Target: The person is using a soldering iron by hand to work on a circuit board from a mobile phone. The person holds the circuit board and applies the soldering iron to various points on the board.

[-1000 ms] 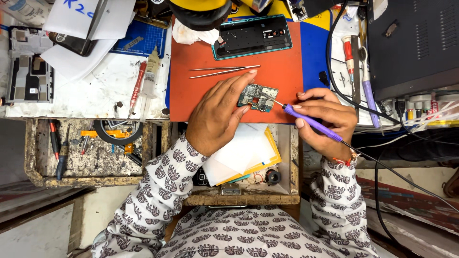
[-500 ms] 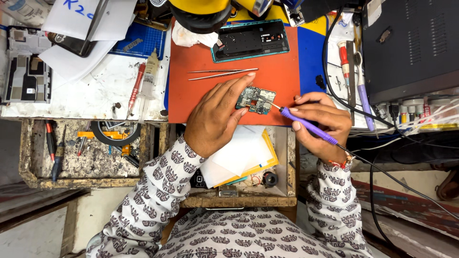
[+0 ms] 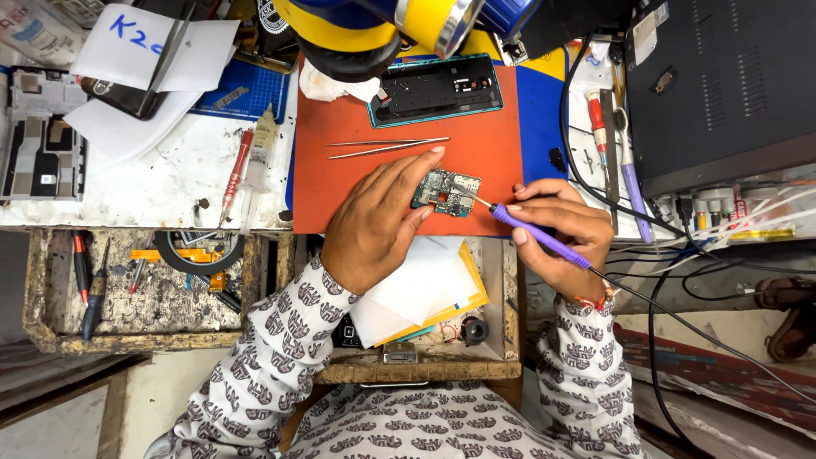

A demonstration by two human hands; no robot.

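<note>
My left hand (image 3: 382, 221) presses down on the left side of a small green circuit board (image 3: 449, 192) lying on an orange work mat (image 3: 340, 183). A purple-handled soldering iron (image 3: 535, 235) sits in my right hand (image 3: 561, 234), held like a pen, and its metal tip touches the board's right edge. A pair of metal tweezers (image 3: 387, 147) lies on the mat just beyond my left fingers. An opened phone body (image 3: 435, 89) lies at the mat's far edge.
A dark power unit (image 3: 722, 85) with cables stands at right. Screwdrivers (image 3: 599, 127) lie beside it. A syringe (image 3: 255, 157), papers (image 3: 153, 51) and phone frames (image 3: 38, 136) cover the white bench at left. Open drawers below hold tools (image 3: 89, 280) and white paper sheets (image 3: 425, 285). A yellow-and-blue device (image 3: 374, 21) overhangs the top.
The view has shifted slightly. Both hands stay on the board and iron, with the iron's tip still at the board's right edge.
</note>
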